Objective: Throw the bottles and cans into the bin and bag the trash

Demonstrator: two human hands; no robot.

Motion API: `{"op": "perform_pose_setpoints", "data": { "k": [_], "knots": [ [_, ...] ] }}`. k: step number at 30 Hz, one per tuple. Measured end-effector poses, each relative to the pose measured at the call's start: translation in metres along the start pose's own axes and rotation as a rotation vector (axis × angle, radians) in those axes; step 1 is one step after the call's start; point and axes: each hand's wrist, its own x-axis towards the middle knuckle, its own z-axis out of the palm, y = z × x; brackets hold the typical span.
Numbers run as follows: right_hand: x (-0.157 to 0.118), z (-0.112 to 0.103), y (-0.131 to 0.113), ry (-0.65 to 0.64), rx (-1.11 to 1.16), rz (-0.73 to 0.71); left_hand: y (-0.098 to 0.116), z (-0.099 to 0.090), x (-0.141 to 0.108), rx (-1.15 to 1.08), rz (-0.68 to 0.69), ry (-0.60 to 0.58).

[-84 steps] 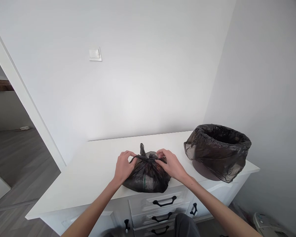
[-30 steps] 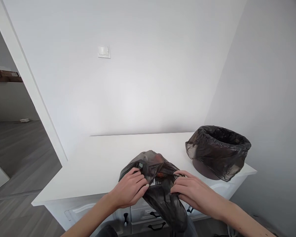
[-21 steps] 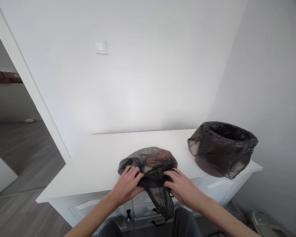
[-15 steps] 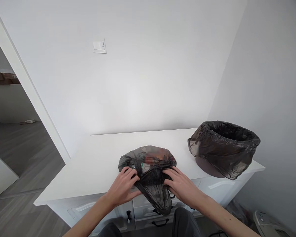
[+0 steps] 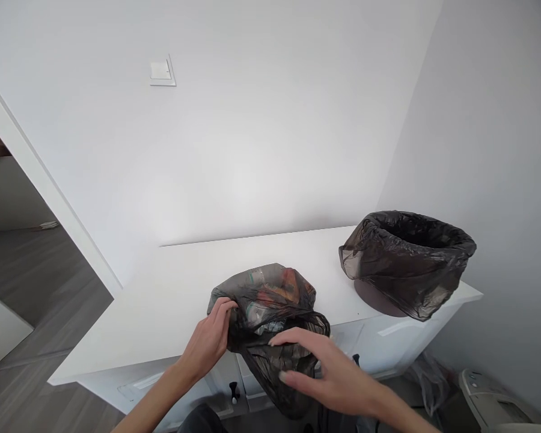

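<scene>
A thin black plastic garbage bag (image 5: 241, 285) lies at the front edge of the white countertop (image 5: 180, 300), its mouth hanging over the edge toward me. Through the film, crumpled orange-red and clear wrappers show. My left hand (image 5: 210, 337) grips the bag's left side near the mouth, with its fingers curled into the film. Over the drooping mouth is my right hand (image 5: 324, 367), thumb and fingers spread apart with nothing pinched between them. Whether its fingertips touch the film I cannot tell.
On the counter's right end stands a brown trash bin (image 5: 379, 297) lined with a black bag (image 5: 410, 261) folded over its rim. Cabinet doors with dark handles (image 5: 234, 392) are below. A beige machine (image 5: 491, 400) and clear plastic (image 5: 426, 382) are on the floor at right.
My right hand has released the bag's edge and moved down toward me, its fingers opening. My left hand has shifted slightly left with the bag, whose mouth now gapes wider on the right.
</scene>
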Motion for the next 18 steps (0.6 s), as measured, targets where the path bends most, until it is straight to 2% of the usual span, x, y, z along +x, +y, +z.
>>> {"op": "perform_pose_setpoints", "data": {
  "k": [2,4,7,10,12,15,18],
  "knots": [
    [0.018,0.022,-0.001,0.089,-0.063,-0.056,-0.001,0.004,0.001,0.043,0.035,-0.01],
    [0.038,0.042,0.003,0.154,-0.226,-0.102,-0.002,0.006,0.003,0.084,0.072,-0.052],
    [0.066,0.061,0.013,0.196,-0.406,-0.079,-0.006,0.003,0.005,0.088,0.025,-0.109],
    [0.086,0.067,0.02,0.16,-0.519,0.047,-0.012,0.002,0.007,0.017,-0.175,-0.123],
    [0.094,0.069,0.024,0.117,-0.6,0.122,-0.017,0.001,0.008,-0.076,-0.306,-0.052],
    [0.096,0.067,0.027,0.068,-0.675,0.142,-0.023,-0.003,0.011,-0.245,-0.409,0.054],
    [0.087,0.056,0.03,0.091,-0.64,0.122,-0.027,-0.014,0.012,-0.404,-0.48,0.042]
  ]
}}
